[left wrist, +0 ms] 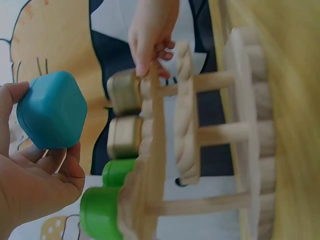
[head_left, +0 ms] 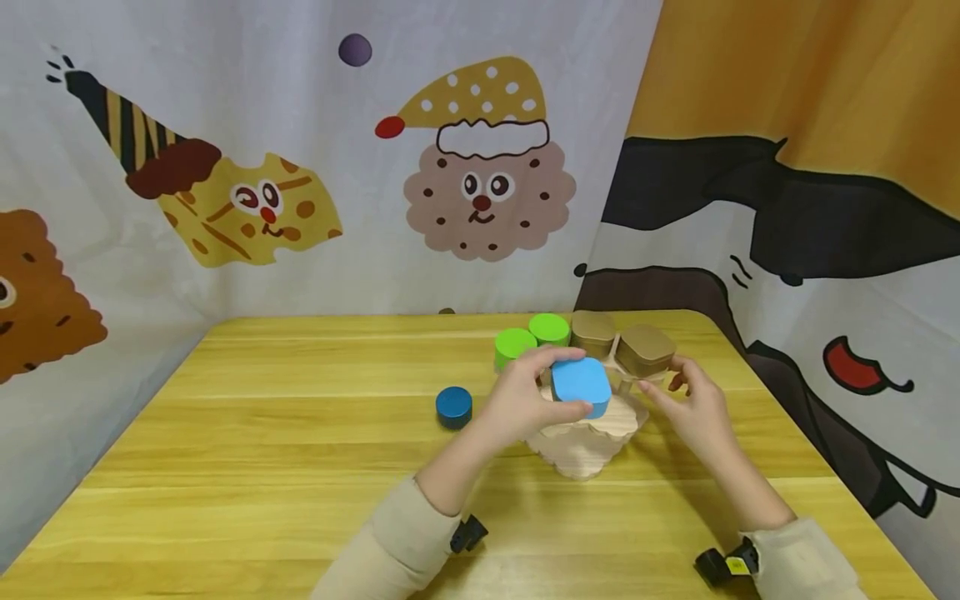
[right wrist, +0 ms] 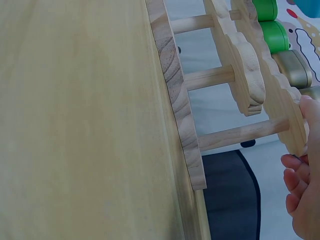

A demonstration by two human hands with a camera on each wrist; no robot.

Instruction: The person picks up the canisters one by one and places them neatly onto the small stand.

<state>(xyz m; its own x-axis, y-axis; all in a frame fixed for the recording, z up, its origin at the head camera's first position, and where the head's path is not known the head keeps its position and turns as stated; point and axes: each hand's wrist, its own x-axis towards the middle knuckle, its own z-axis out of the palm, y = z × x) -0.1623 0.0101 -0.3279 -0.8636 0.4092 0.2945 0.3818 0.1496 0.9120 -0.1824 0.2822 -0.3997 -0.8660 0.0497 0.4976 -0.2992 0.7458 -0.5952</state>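
Left hand [head_left: 525,400] pinches the blue block [head_left: 581,385] between thumb and fingers, holding it just above the wooden rack [head_left: 588,442]. Right hand [head_left: 693,408] sits on the rack's far-right edge, fingertips touching the top tier beside a gold block [head_left: 645,350]; fingers partly curled, grip unclear. Rack's top is mostly hidden behind both hands. Two green blocks [head_left: 532,335] stand just beyond the left hand; a dark blue disc [head_left: 453,407] lies on the table [head_left: 262,433] to its left.

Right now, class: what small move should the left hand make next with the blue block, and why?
Probably lower the blue block onto the wooden stand. The left hand holds it just above, beside seated green pegs, while the right hand steadies the stand.
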